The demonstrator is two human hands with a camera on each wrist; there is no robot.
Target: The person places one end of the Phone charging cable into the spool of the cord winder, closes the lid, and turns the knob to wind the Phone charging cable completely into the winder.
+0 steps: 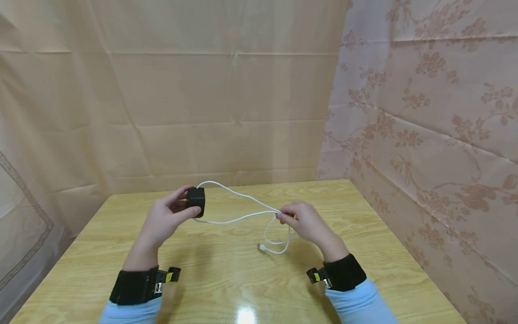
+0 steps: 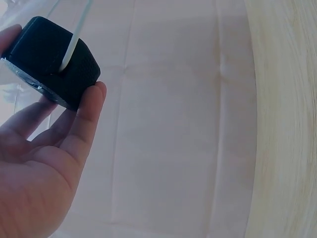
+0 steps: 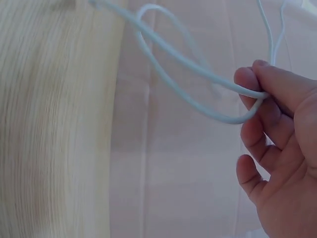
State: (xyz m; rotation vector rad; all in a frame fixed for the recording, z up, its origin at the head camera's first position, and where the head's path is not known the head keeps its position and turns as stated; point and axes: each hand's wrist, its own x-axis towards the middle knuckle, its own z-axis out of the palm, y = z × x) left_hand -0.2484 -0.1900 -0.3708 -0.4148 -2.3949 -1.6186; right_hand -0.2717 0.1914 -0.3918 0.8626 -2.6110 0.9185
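Observation:
My left hand (image 1: 163,218) grips a small black block-shaped device (image 1: 196,202) between thumb and fingers, raised over the table. In the left wrist view the black device (image 2: 54,59) shows rounded edges, with a white cord coming out of an opening in its side. Two strands of this white cable (image 1: 238,194) run across to my right hand (image 1: 305,220), whose thumb and forefinger pinch them together. Below the pinch, the cable (image 3: 198,106) hangs in a loose loop. Its free end carries a plug (image 1: 262,247) with a metal tip.
A light wood-grain table (image 1: 243,279) lies under both hands. Beige cloth (image 1: 202,99) hangs behind its far edge, and a flower-patterned cloth (image 1: 429,117) runs along the right side. Black straps (image 1: 135,285) with small cameras sit on both wrists.

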